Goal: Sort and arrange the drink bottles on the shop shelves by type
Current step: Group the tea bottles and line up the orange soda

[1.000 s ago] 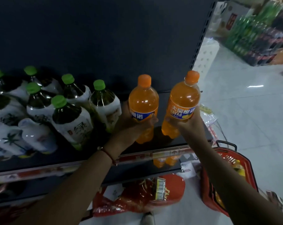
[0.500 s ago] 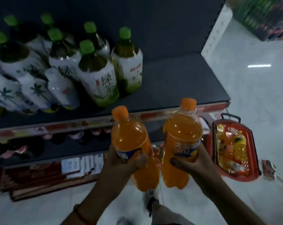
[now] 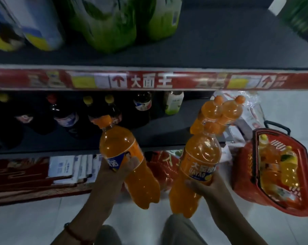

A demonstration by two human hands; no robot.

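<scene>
Orange soda bottles, two in number, are held one per hand in front of the lower shelf [image 3: 167, 137]. One orange bottle [image 3: 126, 156] is clamped in the left hand [image 3: 114, 175], fingers wrapped over the blue part of its label, cap tilted up and to the left toward the dark bottles. The other orange bottle [image 3: 197, 167] is clamped in the right hand [image 3: 208, 184], gripped at the lower edge of its label, cap tilted up toward the shelf edge. The two hands are apart, and the held bottles do not touch each other. Two further orange bottles [image 3: 220, 114] stand side by side at the right end of the lower shelf, directly behind the cap of the right-hand bottle. To their left on the same shelf stand one pale green bottle [image 3: 172, 103] and a row of dark bottles [image 3: 68, 115], their count unclear in the shadow. The upper shelf [image 3: 220, 46] carries blurred green bottles [image 3: 114, 23]. A red basket [image 3: 245, 174] containing yellow and orange drinks sits on the floor [image 3: 43, 223] to the right.
</scene>
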